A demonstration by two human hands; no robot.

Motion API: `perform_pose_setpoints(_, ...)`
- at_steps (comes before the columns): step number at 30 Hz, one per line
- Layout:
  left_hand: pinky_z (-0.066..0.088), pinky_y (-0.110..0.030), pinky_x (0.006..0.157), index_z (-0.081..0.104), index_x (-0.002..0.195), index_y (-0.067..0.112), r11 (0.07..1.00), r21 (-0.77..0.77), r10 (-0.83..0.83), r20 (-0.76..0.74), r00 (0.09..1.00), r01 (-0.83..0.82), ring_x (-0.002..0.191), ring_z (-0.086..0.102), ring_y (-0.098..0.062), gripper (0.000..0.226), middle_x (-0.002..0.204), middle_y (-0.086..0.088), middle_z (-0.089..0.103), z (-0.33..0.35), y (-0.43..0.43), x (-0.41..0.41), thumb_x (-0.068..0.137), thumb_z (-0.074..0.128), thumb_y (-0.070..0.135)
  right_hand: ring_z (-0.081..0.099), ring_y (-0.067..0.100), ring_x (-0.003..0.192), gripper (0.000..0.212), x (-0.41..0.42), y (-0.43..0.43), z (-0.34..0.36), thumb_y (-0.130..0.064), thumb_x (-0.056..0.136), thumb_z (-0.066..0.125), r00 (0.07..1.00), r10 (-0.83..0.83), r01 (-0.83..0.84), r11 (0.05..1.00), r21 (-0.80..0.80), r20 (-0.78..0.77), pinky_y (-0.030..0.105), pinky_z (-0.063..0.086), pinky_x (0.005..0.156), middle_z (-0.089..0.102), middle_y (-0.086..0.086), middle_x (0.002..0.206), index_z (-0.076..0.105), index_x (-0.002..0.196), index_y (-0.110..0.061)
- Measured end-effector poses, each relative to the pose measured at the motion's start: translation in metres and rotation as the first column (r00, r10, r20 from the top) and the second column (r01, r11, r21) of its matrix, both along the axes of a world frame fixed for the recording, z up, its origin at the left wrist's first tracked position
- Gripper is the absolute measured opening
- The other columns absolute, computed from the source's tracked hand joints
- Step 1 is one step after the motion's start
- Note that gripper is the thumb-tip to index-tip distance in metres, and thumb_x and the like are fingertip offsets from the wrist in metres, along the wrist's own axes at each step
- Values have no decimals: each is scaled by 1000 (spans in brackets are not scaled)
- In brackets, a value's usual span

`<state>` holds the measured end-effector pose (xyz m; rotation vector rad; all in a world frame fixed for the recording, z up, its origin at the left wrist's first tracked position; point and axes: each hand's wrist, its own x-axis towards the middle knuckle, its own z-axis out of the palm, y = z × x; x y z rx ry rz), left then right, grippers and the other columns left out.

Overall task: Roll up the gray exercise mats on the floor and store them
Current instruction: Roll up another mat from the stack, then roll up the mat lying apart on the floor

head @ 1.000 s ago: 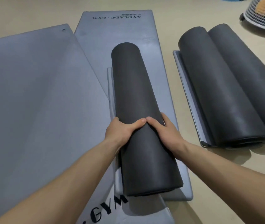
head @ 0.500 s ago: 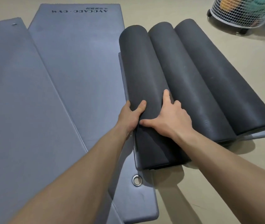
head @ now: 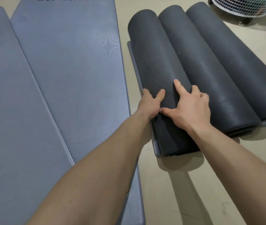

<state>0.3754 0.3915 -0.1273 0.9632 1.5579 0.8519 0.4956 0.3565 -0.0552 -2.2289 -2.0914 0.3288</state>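
Observation:
Three dark gray rolled mats lie side by side on the floor at the right. Both my hands are on the nearest, leftmost rolled mat (head: pixel 155 62), which touches the middle roll (head: pixel 210 82); the third roll (head: pixel 242 62) lies beyond. My left hand (head: pixel 151 101) grips the roll's left side, thumb on top, fingers hidden beneath. On top of it lies my right hand (head: pixel 192 108), index finger straight, the other fingers curling into the groove between the two rolls. Two lighter gray mats lie flat at the left, one printed with a logo (head: pixel 67 65), the other (head: pixel 7 119) overlapping its edge.
A white mesh basket (head: pixel 242 7) on a dark wheeled base stands at the top right, just past the rolls. Beige floor (head: pixel 177 192) shows between the flat mats and the rolls and in front of them.
The roll in my hands has moved right, off the flat logo mat, and now lies on the floor against the two other rolls. My right hand has shifted on top of it.

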Motion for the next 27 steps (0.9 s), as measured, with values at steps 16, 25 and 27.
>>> perform_pose_setpoints(16,47,-40,108,41,155,28,889,-179,-438,-603,667,421,125,60,-19,58,145,5,60,35,-155,-155,102,53,49,37,34,144,56,-113,-60,-17,-42,98,56,843,489,-513,856,60,222,53,25,119,36,10,162,46,150,-24)
perform_pose_setpoints(25,51,-46,101,45,146,20,866,-374,-486,-789,377,333,133,46,-27,66,150,-3,45,21,-405,-317,91,65,51,47,35,132,57,-250,-224,-55,-45,96,54,352,936,-925,345,-160,-20,46,40,106,43,12,153,49,145,-18)
perform_pose_setpoints(27,54,-50,98,43,143,15,848,-400,-509,-796,328,348,131,49,-35,77,150,-13,45,11,-465,-325,83,71,54,55,36,120,60,-252,-266,-66,-52,88,58,230,973,-957,222,-187,-21,46,46,97,52,13,141,55,136,-15)
